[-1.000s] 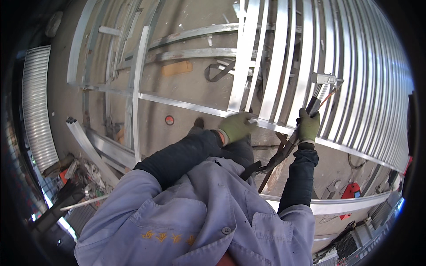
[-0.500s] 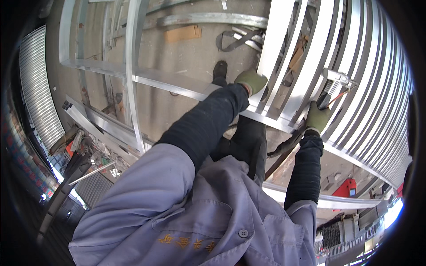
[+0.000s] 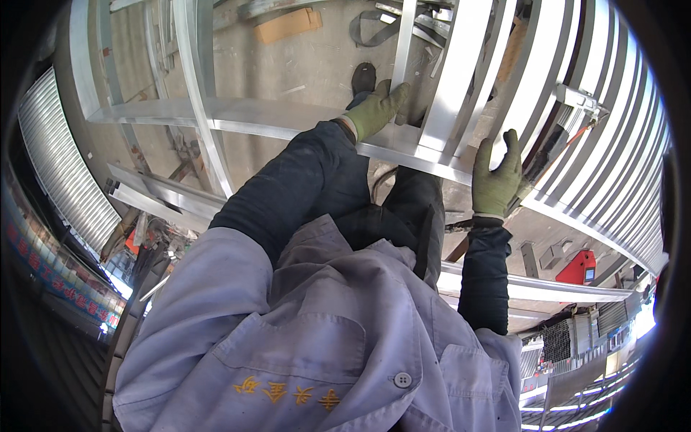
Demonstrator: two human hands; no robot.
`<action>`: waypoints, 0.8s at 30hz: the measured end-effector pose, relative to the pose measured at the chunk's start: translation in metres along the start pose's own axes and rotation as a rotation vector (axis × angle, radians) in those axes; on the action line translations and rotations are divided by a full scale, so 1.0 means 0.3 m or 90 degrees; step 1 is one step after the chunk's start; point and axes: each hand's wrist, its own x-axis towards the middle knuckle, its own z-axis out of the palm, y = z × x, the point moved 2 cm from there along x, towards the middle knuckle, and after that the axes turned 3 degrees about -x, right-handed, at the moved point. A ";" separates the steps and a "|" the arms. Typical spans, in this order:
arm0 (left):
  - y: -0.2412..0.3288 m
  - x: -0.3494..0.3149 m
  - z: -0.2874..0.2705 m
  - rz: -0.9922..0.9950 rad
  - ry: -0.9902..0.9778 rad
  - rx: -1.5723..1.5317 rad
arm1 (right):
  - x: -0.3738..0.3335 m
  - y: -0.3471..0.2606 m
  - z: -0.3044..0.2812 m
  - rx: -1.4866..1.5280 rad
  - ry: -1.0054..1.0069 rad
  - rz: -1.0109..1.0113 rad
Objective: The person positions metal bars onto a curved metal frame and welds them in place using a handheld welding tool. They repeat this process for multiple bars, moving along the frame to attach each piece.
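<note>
My left hand, in a green glove, lies across the aluminium frame's near rail. Its fingers are apart, beside the lower end of a narrow metal slat; whether they touch it I cannot tell. My right hand, gloved alike, is open with thumb and fingers spread and nothing in it, just on my side of the rail. Right of it, a silver-headed tool with a dark handle and an orange line rests on the slats. Wider bright slats run away from me between the hands.
More closely spaced slats fill the right side. Beyond the rail, a cardboard piece and a black strap lie on the floor. A red device sits at lower right. Scrap and loose profiles are at left.
My right hand has let go of the tool and drawn back from it. My left hand has shifted left and its fingers have spread. A narrow slat now stands apart, left of the wider ones.
</note>
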 end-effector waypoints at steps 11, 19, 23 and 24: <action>0.114 -0.013 -0.090 -0.290 -0.124 -0.147 | -0.042 0.059 0.125 -0.117 0.036 0.026; 0.063 -0.010 -0.070 -0.290 -0.187 -0.168 | -0.045 0.055 0.129 -0.116 0.037 0.054; 0.095 -0.013 -0.082 -0.290 -0.171 -0.192 | -0.043 0.065 0.132 -0.122 0.026 0.041; 0.093 -0.015 -0.081 -0.283 -0.166 -0.183 | -0.046 0.072 0.134 -0.119 0.025 0.046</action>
